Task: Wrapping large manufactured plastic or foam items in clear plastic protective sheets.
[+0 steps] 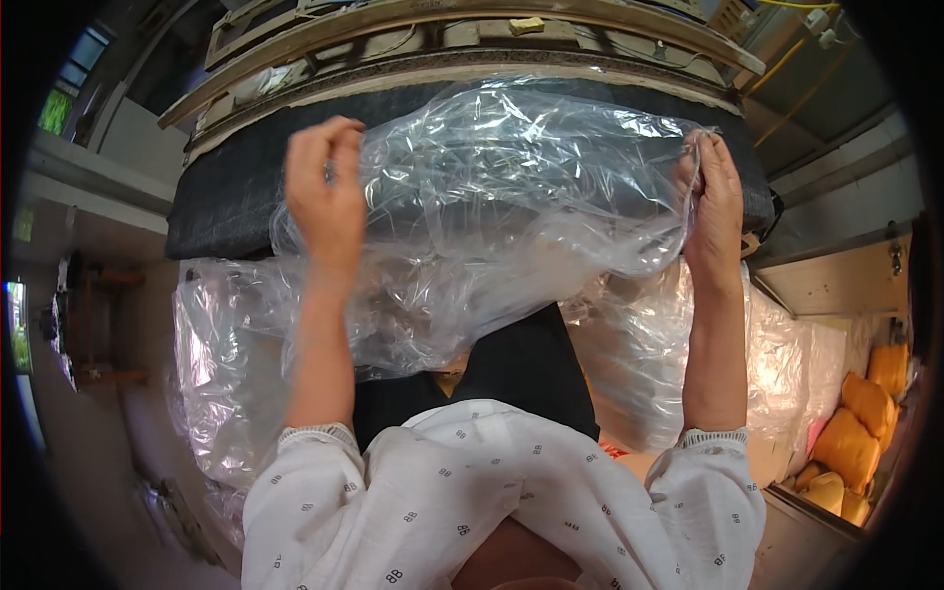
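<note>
A large sheet of clear plastic film [472, 167], crinkled and glossy, spreads between my two hands over a dark cloth-covered work surface [231, 192]. My right hand [716, 202] is closed on the film's right edge and lifts it, so a fold hangs below. At the film's left side, my left hand [329, 197] is raised with its fingers bent and smeared by motion; whether they grip film cannot be made out. More clear film [221, 364] drapes down over the near edge of the surface, on both sides of my lap.
A wooden frame [433, 25] runs along the far side, with a small yellow piece [526, 26] on it. Yellow-orange bundles [851, 442] lie at the lower right. A yellow cable [782, 64] hangs at the far right.
</note>
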### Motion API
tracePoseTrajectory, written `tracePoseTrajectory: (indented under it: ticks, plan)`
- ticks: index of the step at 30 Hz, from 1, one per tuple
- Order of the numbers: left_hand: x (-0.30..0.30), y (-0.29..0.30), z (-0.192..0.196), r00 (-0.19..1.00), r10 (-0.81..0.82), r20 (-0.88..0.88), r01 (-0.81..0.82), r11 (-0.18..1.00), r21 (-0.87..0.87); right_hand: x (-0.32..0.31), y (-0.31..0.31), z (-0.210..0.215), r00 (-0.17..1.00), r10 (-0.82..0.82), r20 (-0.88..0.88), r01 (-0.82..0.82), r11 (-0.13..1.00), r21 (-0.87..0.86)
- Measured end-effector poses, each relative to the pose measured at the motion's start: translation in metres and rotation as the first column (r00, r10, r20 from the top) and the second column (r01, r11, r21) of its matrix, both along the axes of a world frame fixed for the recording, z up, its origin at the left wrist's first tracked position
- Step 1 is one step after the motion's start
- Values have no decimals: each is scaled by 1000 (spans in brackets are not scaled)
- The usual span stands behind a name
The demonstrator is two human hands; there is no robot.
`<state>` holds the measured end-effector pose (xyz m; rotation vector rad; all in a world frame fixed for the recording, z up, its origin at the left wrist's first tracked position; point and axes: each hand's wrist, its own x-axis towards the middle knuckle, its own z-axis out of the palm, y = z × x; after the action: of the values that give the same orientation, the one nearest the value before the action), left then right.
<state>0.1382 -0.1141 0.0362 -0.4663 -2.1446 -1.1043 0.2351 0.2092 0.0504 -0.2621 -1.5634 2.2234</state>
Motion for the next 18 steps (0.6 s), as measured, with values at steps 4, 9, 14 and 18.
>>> tracePoseTrajectory:
  ticks: [4,9,14,18]
  plan:
    - [-30,-46,-6,958,140,248,-80,968,-237,-11,19,-19,953,-180,-242,301,593,747]
    - [-29,-55,-39,981,-33,191,102,925,-365,-13,37,-31,938,-271,-214,269,188,945]
    - [-18,-48,-33,955,-90,281,36,981,192,-26,53,-37,930,-196,-311,328,61,943]
    - [-16,-54,-16,955,-41,293,20,997,73,-46,42,-20,981,-187,-42,170,747,642]
